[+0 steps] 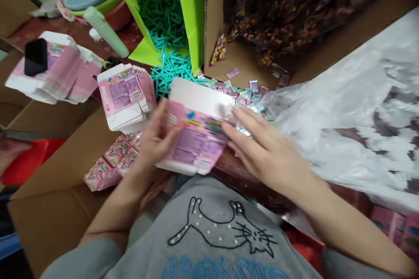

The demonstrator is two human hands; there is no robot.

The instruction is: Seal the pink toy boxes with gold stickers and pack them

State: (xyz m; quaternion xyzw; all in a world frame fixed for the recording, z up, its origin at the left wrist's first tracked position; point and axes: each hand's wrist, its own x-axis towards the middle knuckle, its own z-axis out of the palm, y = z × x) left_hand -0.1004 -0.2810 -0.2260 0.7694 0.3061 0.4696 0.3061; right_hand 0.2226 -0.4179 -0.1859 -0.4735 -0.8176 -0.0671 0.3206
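A flat pink and purple printed carton [196, 139] with white flaps is held in front of my body. My left hand [157, 135] grips its left edge, thumb over the printed face. At its right edge, my right hand [262, 144] has its fingers stretched over the carton, blurred by motion. A small whitish blur shows near those fingertips; I cannot make out what it is. Just left of my left hand lies a stack of similar flat cartons [124, 91]. Small shiny packets [242, 96] are scattered behind the carton.
Teal sticks [173, 67] spill from a green box [191, 17]. A cardboard box [216, 22] holds colourful packets. Clear plastic bags [327, 104] cover the right. More flat cartons [62, 69] with a black phone [36, 56] lie left. Filled small boxes [111, 161] sit in a carton below.
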